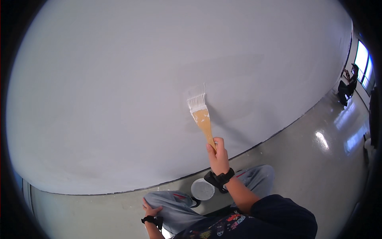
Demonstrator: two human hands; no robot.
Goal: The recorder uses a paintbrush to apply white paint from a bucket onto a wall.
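Wall [99, 87]: pale grey-white, bent by the lens and filling most of the head view; slightly darker patches [238, 65] lie above and right of the brush, perhaps damp paint, though I cannot tell for sure.
Floor [302, 159]: smooth grey, glossy at the right where a window [361, 59] reflects.
Brush [205, 125]: wide and flat with a wooden handle, tilted slightly left, its white-loaded bristles [196, 102] apparently touching the wall; white smears spot the wood below them.
Right hand [219, 158]: closed around the lower end of the brush handle, thumb along one side, fingers wrapped about the other.
Left hand [150, 210]: relaxed, fingers parted, resting on the left knee [161, 199]; it seems to hold nothing.
Tub [192, 189]: round and whitish, on the floor between the legs, below the brush; its contents are too unclear to judge.
Pressure: best kept light and even, so the bristles flex without splaying into ridges.
Stroke: long, overlapping passes should blend the patch edges better than short dabs.
Load: smears near the wood suggest a full brush; wiping off excess would limit drips.
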